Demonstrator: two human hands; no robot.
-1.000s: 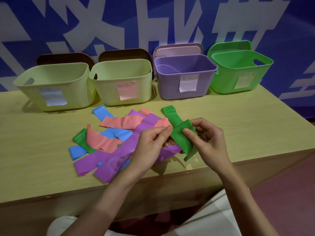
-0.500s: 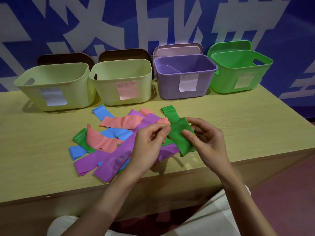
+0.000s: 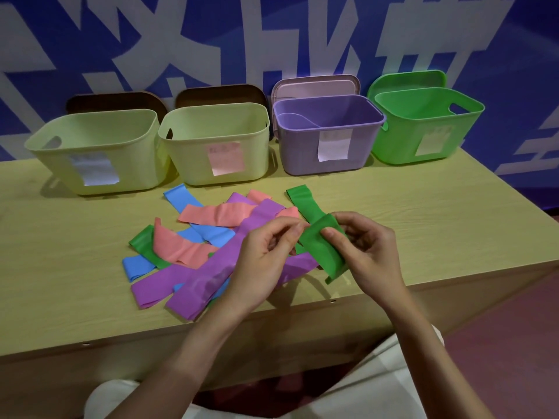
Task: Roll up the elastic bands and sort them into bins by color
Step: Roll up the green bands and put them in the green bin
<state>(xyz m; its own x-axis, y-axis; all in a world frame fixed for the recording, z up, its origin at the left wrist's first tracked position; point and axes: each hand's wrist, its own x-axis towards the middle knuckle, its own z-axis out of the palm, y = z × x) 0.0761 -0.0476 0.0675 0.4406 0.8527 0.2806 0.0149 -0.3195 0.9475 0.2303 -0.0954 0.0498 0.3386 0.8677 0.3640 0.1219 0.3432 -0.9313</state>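
Observation:
A green elastic band (image 3: 321, 249) is folded over itself between my hands, its far end (image 3: 302, 201) lying flat on the table. My left hand (image 3: 266, 261) pinches the fold's left edge with thumb and fingertips. My right hand (image 3: 366, 252) grips the folded part from the right, thumb on top. To the left lies a loose pile of bands: purple (image 3: 211, 279), pink (image 3: 181, 249), blue (image 3: 181, 198) and another green one (image 3: 145, 243). Behind stand a green bin (image 3: 423, 137), a purple bin (image 3: 326, 140) and two pale yellow bins (image 3: 217, 143) (image 3: 93, 149).
The wooden table (image 3: 438, 225) has its front edge close under my hands. Lids lean against the blue wall behind each bin. Each bin carries a paper label on its front.
The folded green band has been turned over a little further between my hands, and both hands shifted slightly; the pile and bins stayed put.

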